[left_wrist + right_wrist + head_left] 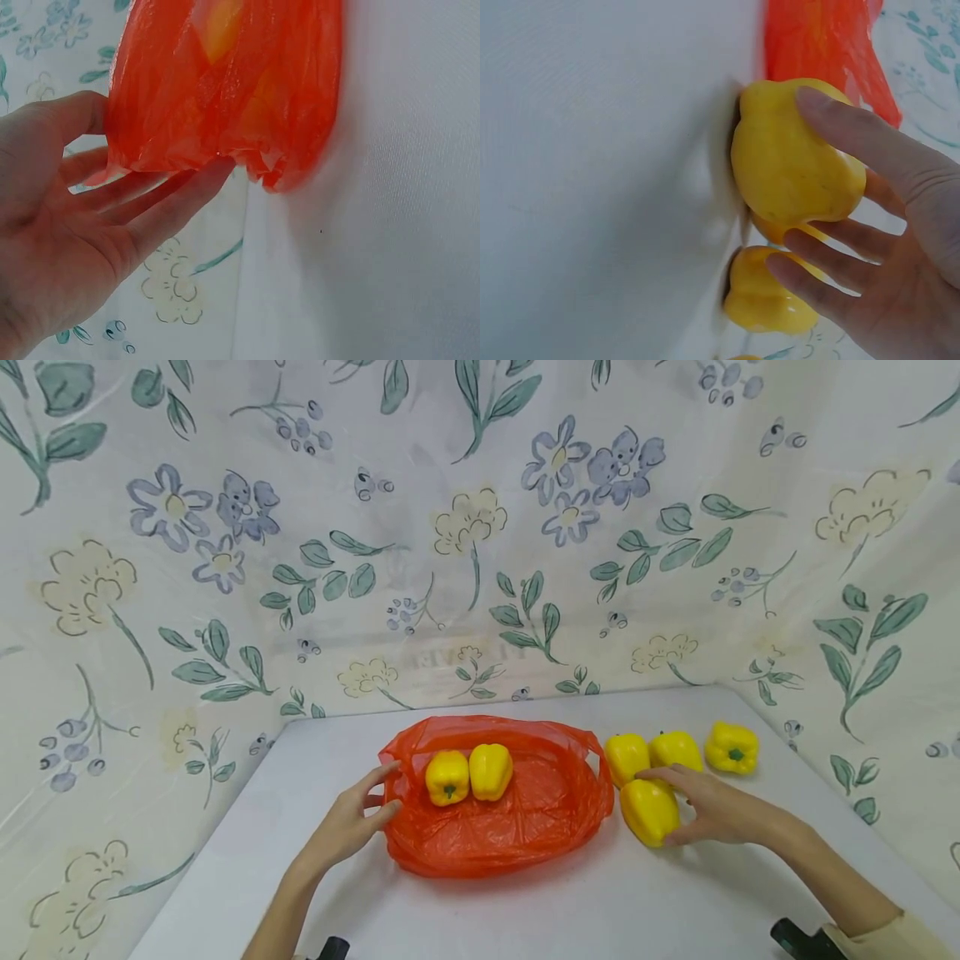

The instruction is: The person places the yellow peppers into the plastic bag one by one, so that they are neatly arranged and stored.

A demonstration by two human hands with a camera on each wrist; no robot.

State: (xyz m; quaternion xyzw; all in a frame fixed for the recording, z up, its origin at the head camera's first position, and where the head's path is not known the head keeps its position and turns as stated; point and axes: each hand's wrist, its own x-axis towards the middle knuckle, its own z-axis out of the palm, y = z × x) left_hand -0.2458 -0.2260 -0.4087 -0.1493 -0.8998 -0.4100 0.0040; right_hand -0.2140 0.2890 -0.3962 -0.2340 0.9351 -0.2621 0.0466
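Note:
A red plastic bag (510, 839) lies with its mouth spread wide on the white table. Two yellow bell peppers (491, 772) rest inside it. My left hand (348, 818) touches the bag's left side with extended, spread fingers. In the left wrist view, fingertips (221, 166) meet the crinkled red plastic (225, 97). To the right of the bag, my right hand (720, 806) grips a yellow bell pepper (647, 814) between thumb and fingers. Its thumb lies across that pepper (791, 161) in the right wrist view.
Behind the gripped pepper stand further yellow peppers, one (626, 756) close to the bag, one (675, 750) beside it and one (732, 747) farther right. A flower-patterned curtain (420, 635) hangs along the far edge of the white table (555, 918).

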